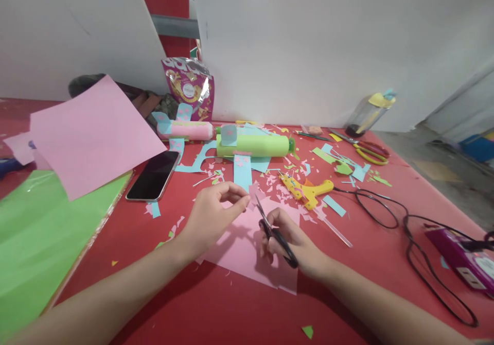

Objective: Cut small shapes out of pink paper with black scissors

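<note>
My right hand [287, 244] grips a pair of black-handled scissors [278, 238], with the blades pointing up and away from me. Between the thumb and fingers of my left hand [216, 213] is a small piece of pink paper [253, 191], right beside the scissor tips. Whether the blades touch it I cannot tell. Below both hands lie pink paper sheets [239, 255]. Just beyond them rests a green paper-covered tube [258, 145] with light blue paper fins [242, 172]. A similar pink tube [189, 130] with blue fins lies to its left.
A yellow glue gun [306, 189] with a black cord [409, 231] lies right of my hands, among paper scraps. Farther right are larger scissors [372, 152], a clear bottle [366, 116] and a purple power strip [459, 257]. Leftward lie a phone [154, 176], pink paper [96, 134] and green sheets [57, 231].
</note>
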